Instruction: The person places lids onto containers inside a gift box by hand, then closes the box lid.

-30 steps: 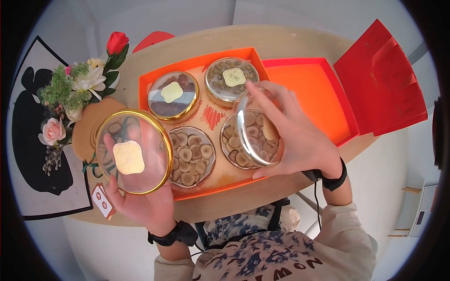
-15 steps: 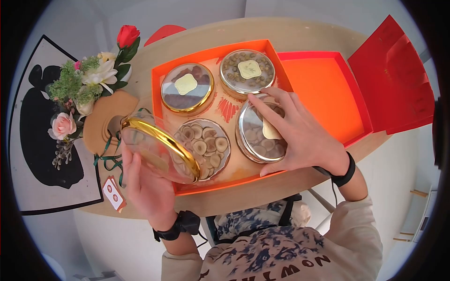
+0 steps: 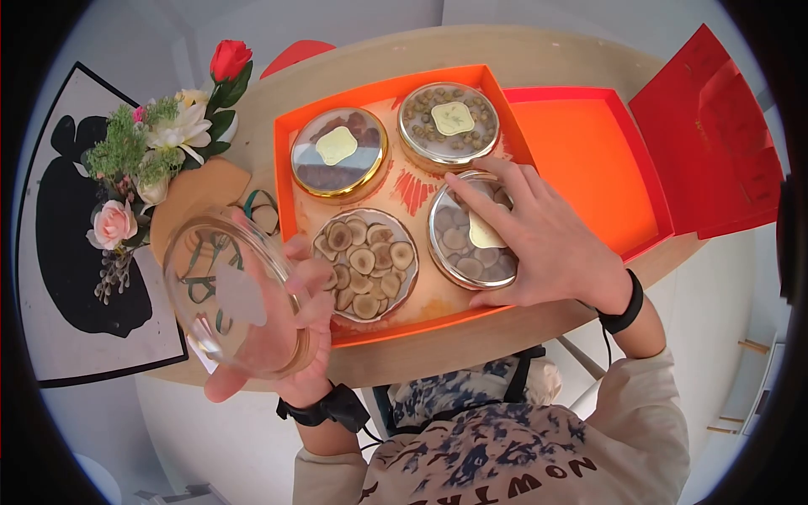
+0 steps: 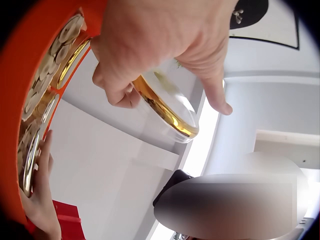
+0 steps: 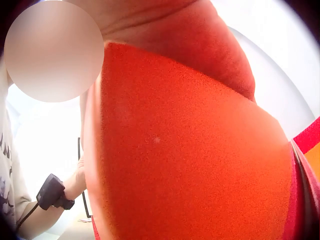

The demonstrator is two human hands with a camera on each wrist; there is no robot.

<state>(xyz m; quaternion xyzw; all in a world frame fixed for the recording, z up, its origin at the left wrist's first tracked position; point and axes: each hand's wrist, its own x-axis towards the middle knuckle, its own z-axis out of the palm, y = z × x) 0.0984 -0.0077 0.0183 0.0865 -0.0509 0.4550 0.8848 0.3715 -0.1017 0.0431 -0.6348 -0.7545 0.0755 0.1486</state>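
My left hand (image 3: 307,358) grips a clear round lid (image 3: 202,311), raised and tilted beyond the front left of the orange box. Its gold rim (image 4: 170,115) shows in the left wrist view, with fingers curled against it. Dried round slices (image 3: 366,265) lie uncovered in a round container at the box's front left. At the front right, my right hand (image 3: 551,244) spans a silver-rimmed clear lid (image 3: 454,240), thumb on the near side and fingers on the far side. That lid sits over more slices. The right wrist view shows mostly the orange box wall (image 5: 190,150).
A gold-rimmed jar (image 3: 316,172) and a silver-rimmed jar (image 3: 417,130) stand at the back of the box. To the right lies a shallow red-edged orange tray (image 3: 581,160) with a raised red panel (image 3: 707,135). Artificial flowers (image 3: 181,130) lie left, beside a tan disc (image 3: 202,189).
My right hand has lowered the silver-rimmed lid onto its container and stays on it. My left hand has turned the gold-rimmed lid over, tilting it away from the uncovered slices.
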